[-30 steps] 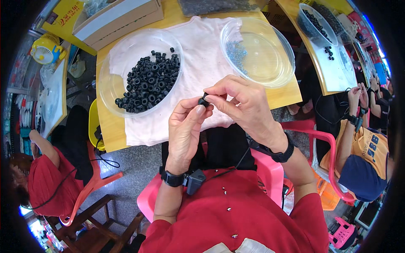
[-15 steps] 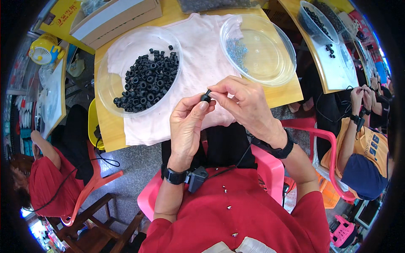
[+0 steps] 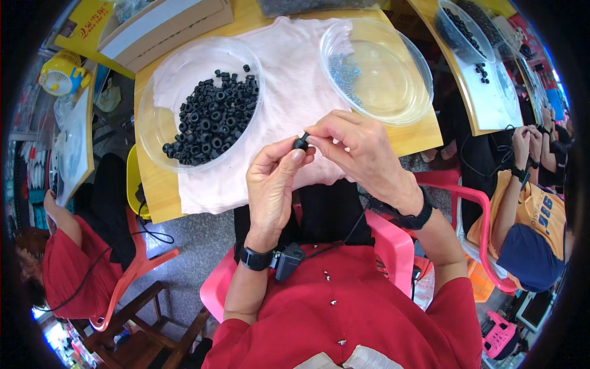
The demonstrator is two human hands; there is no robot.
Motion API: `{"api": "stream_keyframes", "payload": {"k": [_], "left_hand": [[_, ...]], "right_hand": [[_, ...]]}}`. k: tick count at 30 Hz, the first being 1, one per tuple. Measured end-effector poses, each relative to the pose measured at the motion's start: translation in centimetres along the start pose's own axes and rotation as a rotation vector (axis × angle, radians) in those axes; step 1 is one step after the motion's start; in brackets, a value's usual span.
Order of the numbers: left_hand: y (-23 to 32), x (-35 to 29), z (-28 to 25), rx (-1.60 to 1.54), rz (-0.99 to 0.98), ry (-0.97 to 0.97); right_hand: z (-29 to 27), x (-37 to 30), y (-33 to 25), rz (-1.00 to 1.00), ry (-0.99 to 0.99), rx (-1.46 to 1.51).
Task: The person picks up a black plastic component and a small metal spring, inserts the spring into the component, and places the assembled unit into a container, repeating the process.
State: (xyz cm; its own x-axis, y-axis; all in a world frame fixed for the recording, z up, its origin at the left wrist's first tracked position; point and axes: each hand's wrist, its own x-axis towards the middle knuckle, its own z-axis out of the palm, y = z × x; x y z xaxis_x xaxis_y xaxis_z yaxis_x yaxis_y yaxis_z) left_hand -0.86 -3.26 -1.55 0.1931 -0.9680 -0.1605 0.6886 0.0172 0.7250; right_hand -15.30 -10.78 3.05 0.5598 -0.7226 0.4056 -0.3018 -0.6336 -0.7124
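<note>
A small black rubber-looking piece (image 3: 300,144), rounded below with a narrower top, is pinched between the thumb and fingers of my left hand (image 3: 269,187). On its narrow upper end, the thumb and forefinger of my right hand (image 3: 364,158) are closed. Both hands meet over the near edge of a pale pink cloth (image 3: 289,67). Left of them, a clear round tub (image 3: 149,132) holds a heap of short black ring-like pieces (image 3: 215,117). Beyond my right hand, a clear shallow round container (image 3: 393,71) has tiny bluish transparent bits (image 3: 346,77) at its left side.
The cloth lies on a wooden table (image 3: 161,200). A cardboard box (image 3: 169,34) and a bag of dark pieces (image 3: 316,6) stand along its far edge. Persons sit at tables on either side, one in a red top (image 3: 80,264), one in an orange vest (image 3: 522,212).
My hands keep nearly the same place and grip. The fingers around the black piece have shifted only slightly, and the tub appears a little farther left.
</note>
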Motion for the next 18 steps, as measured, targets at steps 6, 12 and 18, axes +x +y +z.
{"api": "stream_keyframes", "payload": {"k": [6, 12, 18], "left_hand": [[0.1, 0.2, 0.2, 0.04, -0.014, 0.003], [-0.1, 0.3, 0.2, 0.051, -0.014, 0.005], [0.3, -0.1, 0.3, -0.075, -0.082, 0.068]], "right_hand": [[-0.3, 0.1, 0.4, -0.006, -0.043, 0.014], [0.5, -0.3, 0.7, -0.017, -0.018, -0.017], [1.1, -0.6, -0.8, 0.01, 0.05, -0.055]]}}
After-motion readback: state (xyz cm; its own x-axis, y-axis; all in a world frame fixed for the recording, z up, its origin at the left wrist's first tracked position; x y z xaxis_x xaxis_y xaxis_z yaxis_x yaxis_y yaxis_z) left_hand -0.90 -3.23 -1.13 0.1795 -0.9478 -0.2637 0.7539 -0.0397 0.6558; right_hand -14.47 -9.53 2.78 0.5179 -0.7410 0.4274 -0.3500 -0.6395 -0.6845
